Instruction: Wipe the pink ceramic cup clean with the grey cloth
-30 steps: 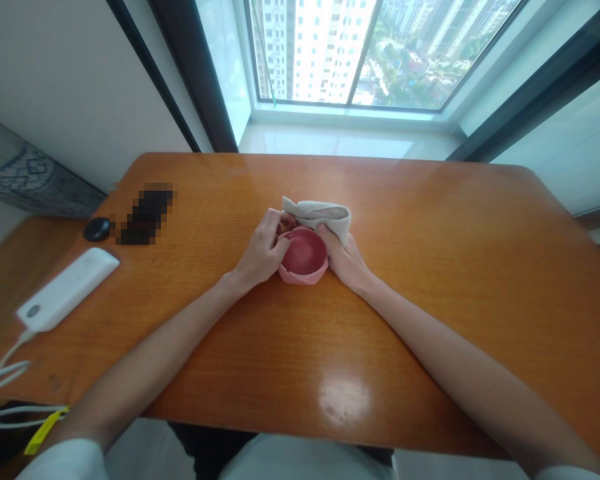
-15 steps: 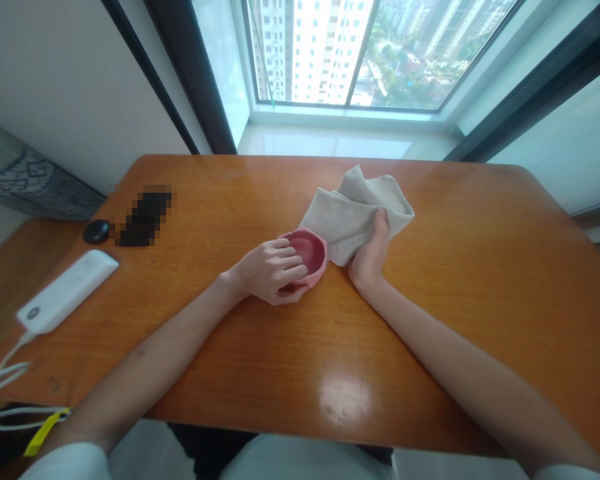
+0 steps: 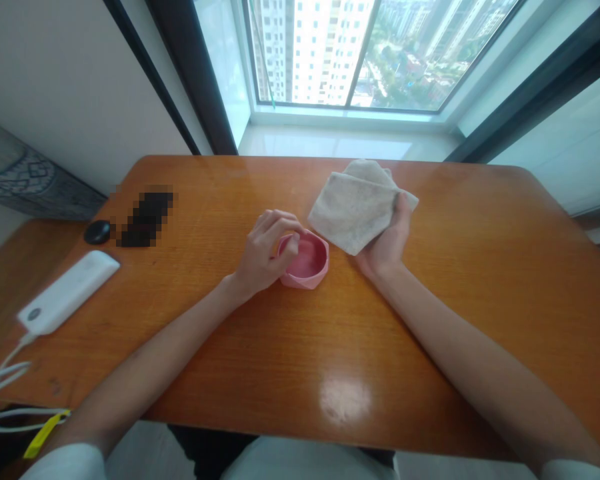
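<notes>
Orange-brown polished wood fills the near ground: the glossy wooden table (image 3: pixel 300 360) has a broad bare stretch between the person's two forearms, with a pale glare spot close to the near edge. Farther in, at the middle of the tabletop, stands the small faceted pink bowl (image 3: pixel 306 261), upright, mouth up. The left hand (image 3: pixel 265 257) comes at it from the left and pinches its left rim, thumb and fingertips curled over the lip, so that hand has the bowl in its grip. Just right of the bowl and slightly beyond it, the right hand (image 3: pixel 387 243) is closed around the folded beige cloth (image 3: pixel 356 207), held clear of the wood with its flat face turned toward the camera. The cloth's long side runs from lower left to upper right, and its lower corner hangs near the bowl's right rim; I cannot tell whether they touch. The right hand is the nearer one to the bowl's open right side. Well to the left lie a white oblong power bank (image 3: pixel 67 291) with white cables (image 3: pixel 0 390), and a small black round object (image 3: pixel 97 232). Beyond the far table edge is the window sill (image 3: pixel 330 143); the right half of the table offers open room.
</notes>
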The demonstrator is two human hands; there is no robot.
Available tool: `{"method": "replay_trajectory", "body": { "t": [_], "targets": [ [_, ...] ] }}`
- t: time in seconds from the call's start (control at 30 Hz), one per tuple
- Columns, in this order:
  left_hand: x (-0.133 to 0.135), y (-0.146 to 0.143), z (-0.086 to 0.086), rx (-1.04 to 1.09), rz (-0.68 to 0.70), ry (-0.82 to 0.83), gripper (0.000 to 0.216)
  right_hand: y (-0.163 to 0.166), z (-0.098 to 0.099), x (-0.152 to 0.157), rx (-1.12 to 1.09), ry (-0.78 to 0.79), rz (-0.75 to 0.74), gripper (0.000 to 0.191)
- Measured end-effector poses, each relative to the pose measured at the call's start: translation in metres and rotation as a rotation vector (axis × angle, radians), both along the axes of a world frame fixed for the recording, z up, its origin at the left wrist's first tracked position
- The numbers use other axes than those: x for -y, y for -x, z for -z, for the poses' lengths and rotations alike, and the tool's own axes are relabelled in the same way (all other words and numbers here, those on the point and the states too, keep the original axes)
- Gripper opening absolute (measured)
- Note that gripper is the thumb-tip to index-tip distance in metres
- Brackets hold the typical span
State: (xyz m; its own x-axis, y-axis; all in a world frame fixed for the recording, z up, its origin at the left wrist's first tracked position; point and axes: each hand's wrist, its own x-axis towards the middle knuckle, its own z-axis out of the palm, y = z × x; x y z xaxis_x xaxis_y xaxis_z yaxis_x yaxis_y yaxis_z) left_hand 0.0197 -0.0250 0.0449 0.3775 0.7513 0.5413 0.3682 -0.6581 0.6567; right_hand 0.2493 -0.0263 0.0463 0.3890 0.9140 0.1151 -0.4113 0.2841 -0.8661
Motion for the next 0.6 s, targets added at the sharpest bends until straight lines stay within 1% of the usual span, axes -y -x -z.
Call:
{"method": "replay_trajectory", "body": {
  "t": [0.03,0.07,0.13,0.17,0.2,0.23,0.33,0.47,0.53,0.6],
  "targets": [
    [-0.001,-0.002,-0.003,0.061,-0.050,0.075,0.021,0.001,-0.007,0.003,-0.005,0.003,-0.025,0.065],
    [-0.003,-0.004,-0.006,0.107,-0.058,0.169,0.029,0.003,-0.014,0.006,-0.013,0.011,-0.057,0.064],
    [-0.007,-0.006,-0.010,0.170,0.006,0.373,0.049,0.008,-0.026,0.012,-0.036,0.036,-0.139,0.061],
    [-0.009,-0.007,-0.012,0.197,0.037,0.452,0.054,0.010,-0.030,0.016,-0.049,0.045,-0.176,0.060],
    [-0.009,-0.007,-0.013,0.224,0.043,0.495,0.054,0.013,-0.033,0.019,-0.057,0.049,-0.204,0.059],
    [-0.009,-0.008,-0.014,0.248,0.024,0.497,0.050,0.015,-0.035,0.021,-0.057,0.053,-0.223,0.058],
    [-0.004,-0.009,-0.021,0.268,-0.086,0.391,0.034,0.020,-0.037,0.026,-0.027,0.050,-0.221,0.054],
    [0.008,-0.012,-0.035,0.310,-0.097,0.284,0.024,0.024,-0.040,0.029,-0.020,0.080,-0.208,0.050],
    [0.014,-0.012,-0.042,0.334,-0.097,0.239,0.022,0.026,-0.042,0.031,-0.009,0.107,-0.265,0.049],
    [0.019,-0.013,-0.047,0.340,-0.095,0.222,0.023,0.028,-0.043,0.034,-0.002,0.136,-0.368,0.052]
  ]
}}
